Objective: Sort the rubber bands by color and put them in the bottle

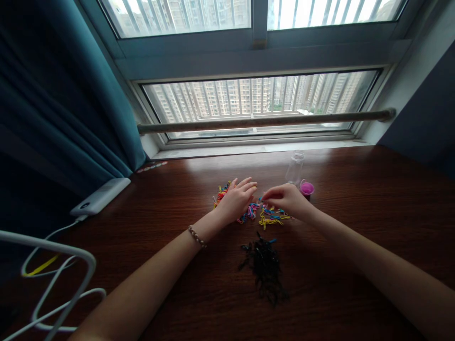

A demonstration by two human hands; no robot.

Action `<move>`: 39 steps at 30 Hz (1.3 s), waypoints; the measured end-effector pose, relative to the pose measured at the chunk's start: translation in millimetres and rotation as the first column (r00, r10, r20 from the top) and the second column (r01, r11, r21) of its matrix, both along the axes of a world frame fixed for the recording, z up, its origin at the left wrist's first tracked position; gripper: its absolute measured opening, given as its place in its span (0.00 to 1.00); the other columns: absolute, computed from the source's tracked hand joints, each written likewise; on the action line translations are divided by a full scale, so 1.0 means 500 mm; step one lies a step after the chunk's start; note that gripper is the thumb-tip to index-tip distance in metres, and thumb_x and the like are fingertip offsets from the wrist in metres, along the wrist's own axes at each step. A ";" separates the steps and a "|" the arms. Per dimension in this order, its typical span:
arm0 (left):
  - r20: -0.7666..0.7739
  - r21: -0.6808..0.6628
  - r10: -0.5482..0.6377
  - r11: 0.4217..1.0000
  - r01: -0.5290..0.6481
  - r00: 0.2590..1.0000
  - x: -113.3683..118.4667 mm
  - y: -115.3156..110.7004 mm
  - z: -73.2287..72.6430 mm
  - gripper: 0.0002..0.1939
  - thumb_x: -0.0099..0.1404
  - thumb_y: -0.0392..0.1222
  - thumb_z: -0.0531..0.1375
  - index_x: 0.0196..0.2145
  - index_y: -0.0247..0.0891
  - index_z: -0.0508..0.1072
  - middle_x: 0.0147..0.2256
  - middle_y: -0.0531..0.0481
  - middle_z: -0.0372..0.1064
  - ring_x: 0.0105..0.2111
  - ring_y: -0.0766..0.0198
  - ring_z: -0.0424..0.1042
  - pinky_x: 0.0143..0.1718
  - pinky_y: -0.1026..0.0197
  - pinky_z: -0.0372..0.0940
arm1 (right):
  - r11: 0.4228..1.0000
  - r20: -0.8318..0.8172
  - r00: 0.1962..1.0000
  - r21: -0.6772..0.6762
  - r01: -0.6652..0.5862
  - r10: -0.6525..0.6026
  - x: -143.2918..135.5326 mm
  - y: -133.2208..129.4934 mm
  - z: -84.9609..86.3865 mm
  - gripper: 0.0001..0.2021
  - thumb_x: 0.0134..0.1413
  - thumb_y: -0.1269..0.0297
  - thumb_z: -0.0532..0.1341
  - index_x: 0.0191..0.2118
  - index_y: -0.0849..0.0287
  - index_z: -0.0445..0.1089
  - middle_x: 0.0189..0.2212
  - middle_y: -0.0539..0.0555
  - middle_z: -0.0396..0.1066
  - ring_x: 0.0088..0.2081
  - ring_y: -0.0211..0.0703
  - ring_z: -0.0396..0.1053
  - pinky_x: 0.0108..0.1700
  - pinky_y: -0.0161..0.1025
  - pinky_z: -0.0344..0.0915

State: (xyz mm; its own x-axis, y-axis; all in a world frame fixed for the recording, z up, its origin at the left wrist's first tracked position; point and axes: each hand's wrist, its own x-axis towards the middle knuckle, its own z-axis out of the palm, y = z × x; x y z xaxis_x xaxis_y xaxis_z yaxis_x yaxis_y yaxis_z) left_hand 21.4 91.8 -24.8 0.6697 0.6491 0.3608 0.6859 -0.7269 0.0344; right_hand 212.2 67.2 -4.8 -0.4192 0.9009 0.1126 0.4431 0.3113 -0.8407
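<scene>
1. Coloured clips (265, 214) are lying in a loose scatter on the dark wooden table (355, 199), near its middle and just in front of the window sill, and both hands are working in that scatter.
2. Nearer the person, a separate heap of black clips (265, 267) is sitting apart from the coloured ones; judging by this, the black ones are already pulled out of the mix, with one blue piece lying at the heap's top edge.
3. The left hand (236, 200) is resting flat on the left part of the coloured scatter, fingers spread and holding nothing that shows; a beaded bracelet (196, 236) is circling its wrist.
4. The right hand (284, 198) is hovering over the right part, its fingertips pinched together at the clips; whether a clip is actually caught between them is too small to tell.
5. A small clear bottle (295, 168) is standing upright behind the right hand, looking empty, with its pink cap (306, 188) lying off beside it.
6. Judging from this, many coloured clips are waiting to be dealt with, so the sorting appears only partly done.
</scene>
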 end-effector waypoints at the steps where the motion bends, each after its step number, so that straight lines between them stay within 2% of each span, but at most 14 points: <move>1: -0.012 0.005 -0.001 1.000 0.001 1.000 0.000 -0.001 0.001 0.16 0.64 0.36 0.48 0.49 0.38 0.62 0.53 0.45 0.59 0.57 0.58 0.49 0.56 0.45 0.44 | 0.980 0.057 0.991 0.170 0.107 -0.118 0.012 0.015 -0.010 0.08 0.48 0.71 0.57 0.33 0.64 0.73 0.30 0.56 0.73 0.32 0.42 0.70 0.36 0.37 0.67; 3: -0.037 0.016 -0.008 1.000 0.008 0.999 0.001 -0.002 0.001 0.15 0.64 0.36 0.47 0.48 0.38 0.63 0.53 0.46 0.59 0.58 0.58 0.49 0.56 0.44 0.44 | 0.909 0.165 0.963 0.395 0.134 -0.214 0.030 0.040 -0.033 0.11 0.49 0.74 0.54 0.36 0.63 0.72 0.36 0.57 0.72 0.39 0.44 0.69 0.44 0.39 0.63; 5: -0.058 0.026 -0.013 1.000 0.015 0.998 0.002 -0.003 0.000 0.15 0.64 0.36 0.47 0.48 0.38 0.63 0.54 0.46 0.58 0.58 0.58 0.48 0.56 0.43 0.43 | 0.881 0.258 0.937 0.465 0.093 -0.235 0.042 0.055 -0.054 0.13 0.49 0.76 0.52 0.38 0.62 0.72 0.39 0.58 0.71 0.42 0.44 0.67 0.46 0.39 0.61; 8: -0.076 0.027 -0.021 0.999 0.023 0.997 0.003 -0.004 0.000 0.16 0.64 0.35 0.46 0.50 0.38 0.61 0.55 0.46 0.56 0.58 0.58 0.47 0.56 0.43 0.41 | 0.893 0.323 0.924 0.447 0.042 -0.206 0.047 0.062 -0.071 0.12 0.49 0.76 0.54 0.36 0.62 0.72 0.36 0.56 0.72 0.40 0.43 0.68 0.44 0.37 0.62; 12: -0.111 -0.023 -0.111 0.994 0.110 0.987 0.004 -0.008 0.000 0.20 0.63 0.32 0.46 0.53 0.42 0.57 0.56 0.47 0.55 0.59 0.60 0.45 0.56 0.44 0.41 | 0.909 0.278 0.942 0.413 0.061 -0.190 0.048 0.063 -0.072 0.08 0.44 0.74 0.58 0.32 0.60 0.72 0.30 0.53 0.72 0.34 0.41 0.68 0.38 0.35 0.63; 15: -0.131 -0.087 -0.213 0.975 0.203 0.968 0.009 -0.014 -0.003 0.21 0.65 0.36 0.45 0.55 0.45 0.54 0.56 0.49 0.55 0.59 0.60 0.46 0.57 0.44 0.39 | 0.937 0.217 0.958 0.333 0.107 -0.186 0.051 0.066 -0.071 0.07 0.41 0.73 0.60 0.31 0.61 0.71 0.27 0.52 0.72 0.30 0.38 0.68 0.33 0.32 0.63; 17: -0.133 -0.106 -0.240 0.968 0.227 0.962 0.012 -0.017 -0.005 0.19 0.66 0.40 0.44 0.55 0.45 0.54 0.55 0.49 0.56 0.58 0.60 0.47 0.57 0.44 0.39 | 0.952 0.195 0.962 0.277 0.133 -0.191 0.056 0.069 -0.070 0.08 0.39 0.72 0.62 0.31 0.62 0.71 0.25 0.51 0.71 0.28 0.37 0.68 0.30 0.31 0.62; 24: -0.147 -0.029 -0.170 0.985 0.167 0.974 0.008 -0.016 -0.003 0.17 0.66 0.45 0.46 0.50 0.42 0.61 0.51 0.48 0.62 0.55 0.57 0.53 0.56 0.44 0.38 | 0.968 0.145 0.967 0.167 0.187 -0.212 0.070 0.078 -0.054 0.07 0.36 0.69 0.64 0.28 0.62 0.72 0.20 0.49 0.69 0.24 0.36 0.67 0.25 0.30 0.62; 27: -0.148 0.010 -0.136 0.990 0.139 0.980 0.008 -0.016 0.000 0.16 0.66 0.45 0.46 0.47 0.39 0.65 0.47 0.47 0.66 0.53 0.58 0.56 0.56 0.45 0.38 | 0.970 0.041 0.974 0.108 0.218 -0.223 0.072 0.079 -0.052 0.07 0.37 0.70 0.64 0.29 0.61 0.72 0.23 0.49 0.72 0.27 0.37 0.70 0.29 0.31 0.66; 31: -0.149 0.036 -0.107 0.993 0.114 0.983 0.010 -0.018 0.004 0.15 0.66 0.45 0.46 0.41 0.37 0.68 0.42 0.46 0.68 0.50 0.60 0.60 0.56 0.47 0.40 | 0.963 -0.019 0.969 0.109 0.246 -0.245 0.072 0.079 -0.054 0.08 0.37 0.72 0.63 0.30 0.60 0.72 0.26 0.51 0.74 0.29 0.38 0.71 0.34 0.32 0.67; 36: -0.141 0.045 -0.081 0.995 0.088 0.987 0.009 -0.017 0.007 0.16 0.66 0.45 0.45 0.42 0.38 0.68 0.45 0.45 0.66 0.52 0.59 0.58 0.56 0.47 0.42 | 0.931 0.117 0.935 0.193 0.310 -0.336 0.077 0.078 -0.039 0.08 0.39 0.73 0.60 0.30 0.60 0.73 0.26 0.51 0.74 0.29 0.38 0.71 0.32 0.32 0.66; 39: -0.151 0.025 -0.122 0.992 0.127 0.981 0.007 -0.013 0.001 0.16 0.66 0.44 0.44 0.47 0.40 0.65 0.50 0.46 0.63 0.55 0.59 0.54 0.56 0.47 0.40 | 0.947 0.299 0.908 0.217 0.235 -0.294 0.083 0.073 -0.021 0.08 0.39 0.73 0.59 0.28 0.59 0.74 0.25 0.51 0.74 0.28 0.38 0.70 0.30 0.31 0.64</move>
